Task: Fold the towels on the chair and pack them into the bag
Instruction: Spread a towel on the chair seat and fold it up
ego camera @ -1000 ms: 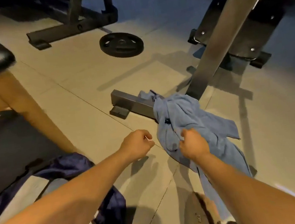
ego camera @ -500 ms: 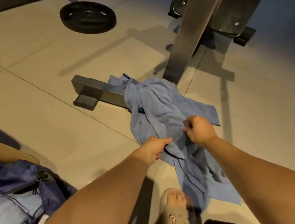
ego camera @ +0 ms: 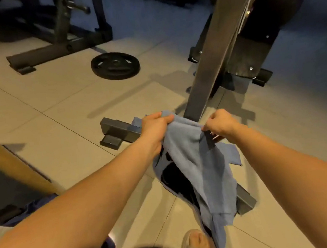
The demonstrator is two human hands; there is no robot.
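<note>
Currently | left hand and right hand apart, each gripping top edge of blue towel | towel hangs lengthwise, long axis vertical, toward floor

Warm, dim light on the floor fades to cold blue farther back. Soft shadows cross it; the edges bend, blurred.

Just beyond your fingers, the slanted metal post and the base bar at its foot block the way. Left of them you have open floor tiles; farther out lies a weight plate.
</note>
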